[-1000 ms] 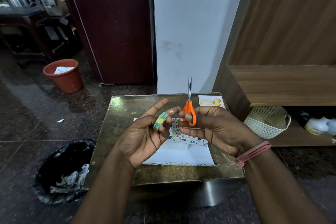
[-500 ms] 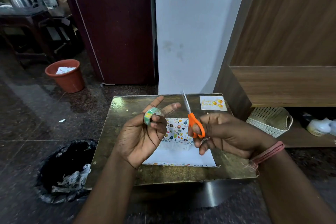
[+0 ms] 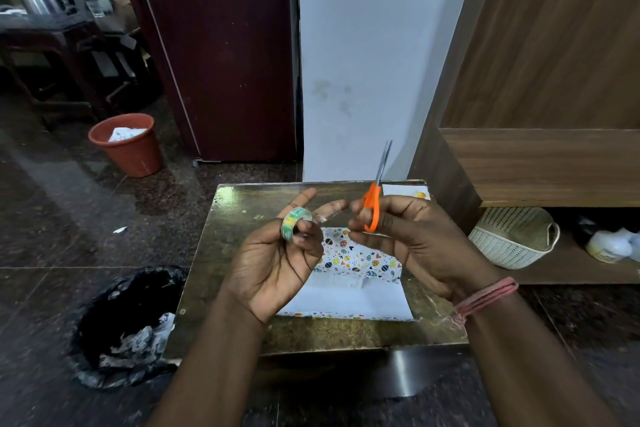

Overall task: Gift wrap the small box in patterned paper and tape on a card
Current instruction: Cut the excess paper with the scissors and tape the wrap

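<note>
My left hand [image 3: 280, 260] holds a small roll of clear tape [image 3: 296, 222] on a green patterned core, thumb through its hole, and a short strip of tape clings to one raised fingertip. My right hand [image 3: 412, 243] grips orange-handled scissors [image 3: 373, 205], blades pointing up and away. Below both hands the small box, partly covered in patterned paper [image 3: 360, 258], lies on the white inside of the sheet on the gold table [image 3: 235, 253]. A white card [image 3: 407, 191] with orange marks lies at the table's far right corner.
A black-lined bin [image 3: 121, 326] with crumpled paper stands left of the table. An orange bucket [image 3: 126, 144] sits further back on the floor. A white woven basket [image 3: 516, 237] rests on the low wooden shelf at right. A white wall rises behind the table.
My right hand lifted the scissors and swung them upright, closer to my left fingertips. My left hand turned the tape roll so its hole faces me.
</note>
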